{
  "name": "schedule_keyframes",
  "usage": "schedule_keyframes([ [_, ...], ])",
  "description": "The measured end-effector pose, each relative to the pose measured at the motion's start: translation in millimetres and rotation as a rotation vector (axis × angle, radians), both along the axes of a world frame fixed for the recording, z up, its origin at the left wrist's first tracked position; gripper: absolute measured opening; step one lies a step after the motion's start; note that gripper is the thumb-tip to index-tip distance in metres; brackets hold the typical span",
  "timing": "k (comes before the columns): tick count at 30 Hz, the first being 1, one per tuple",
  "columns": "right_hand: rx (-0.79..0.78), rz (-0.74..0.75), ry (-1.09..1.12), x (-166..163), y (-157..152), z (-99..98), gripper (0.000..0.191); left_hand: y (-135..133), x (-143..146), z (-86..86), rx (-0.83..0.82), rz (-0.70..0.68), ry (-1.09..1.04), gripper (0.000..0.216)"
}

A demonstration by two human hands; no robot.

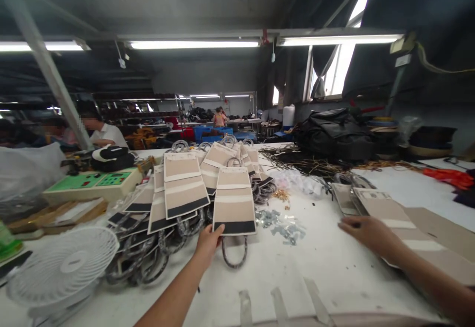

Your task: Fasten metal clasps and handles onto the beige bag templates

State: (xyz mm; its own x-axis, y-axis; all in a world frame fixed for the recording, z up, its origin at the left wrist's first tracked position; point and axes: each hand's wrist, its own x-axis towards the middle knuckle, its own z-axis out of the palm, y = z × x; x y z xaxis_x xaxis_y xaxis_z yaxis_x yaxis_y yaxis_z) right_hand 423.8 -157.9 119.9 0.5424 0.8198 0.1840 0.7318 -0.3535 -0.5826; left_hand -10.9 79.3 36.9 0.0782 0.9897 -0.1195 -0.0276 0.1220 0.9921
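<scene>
Dim workshop under strip lights, white table (334, 262), left hand (208, 240) pinching the near edge of a beige card (234, 201) at centre, right hand (367, 232) spread flat on cards (386, 213) at right, white fan (63, 267) near left.

Matt beige card bag (234, 201) with black band and braided cord handle (234, 257), matt card sheets (386, 215) at the right edge of the smooth white table (315, 267), glossy white plastic fan (63, 267) at its left edge, faintly shiny black cloth backpack (334, 134) at its far edge.

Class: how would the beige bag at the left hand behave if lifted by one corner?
Probably light and fairly stiff: the bag looks flat like card, gripped at its corner by the left hand. Its cord handle would likely dangle.
</scene>
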Motion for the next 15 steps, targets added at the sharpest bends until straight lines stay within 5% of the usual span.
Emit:
schedule_keyframes([
  [4, -0.003, 0.143, 0.511, -98.9, 25.3, -57.8, 0.048, -8.8, 12.2, 40.6, -0.083, -0.079, -0.228, 0.023],
  [9, 0.122, 0.161, 1.292, -159.6, 40.4, -50.5, 0.062, -52.0, -7.2, 101.2, -0.088, -0.138, -0.445, 0.024],
  [12, 0.190, 0.174, 1.608, -183.4, 50.5, -35.8, 0.065, -103.7, -49.3, 102.9, -0.143, -0.174, -0.536, 0.027],
  [15, 0.168, 0.248, 1.751, -214.8, 58.1, -29.7, 0.063, -156.5, -107.8, 79.0, -0.225, -0.338, -0.436, 0.033],
])
